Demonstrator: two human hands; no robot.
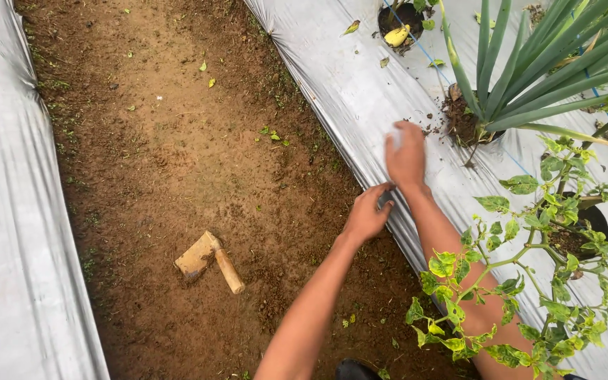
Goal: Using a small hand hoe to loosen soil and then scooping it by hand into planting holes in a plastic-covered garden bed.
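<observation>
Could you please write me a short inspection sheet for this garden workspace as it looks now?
Surface: bare brown soil path between silver plastic mulch sheets.
Job's things: left hand and right hand both rest on the mulch sheet's edge.
Clutter: small hand hoe lying on the soil; scattered leaves.
Grippers: whether the hands are gripping anything cannot be told.
Cables: thin blue line across the sheet.
Surroundings: long-leaved plant in a planting hole; leafy plant at right.

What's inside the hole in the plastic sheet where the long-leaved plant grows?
Inside the hole in the silver plastic mulch sheet, dark crumbly soil shows around the base of the long-leaved green plant. Its roots and the ground beneath the sheet are covered. The right hand rests just beside it.
</observation>
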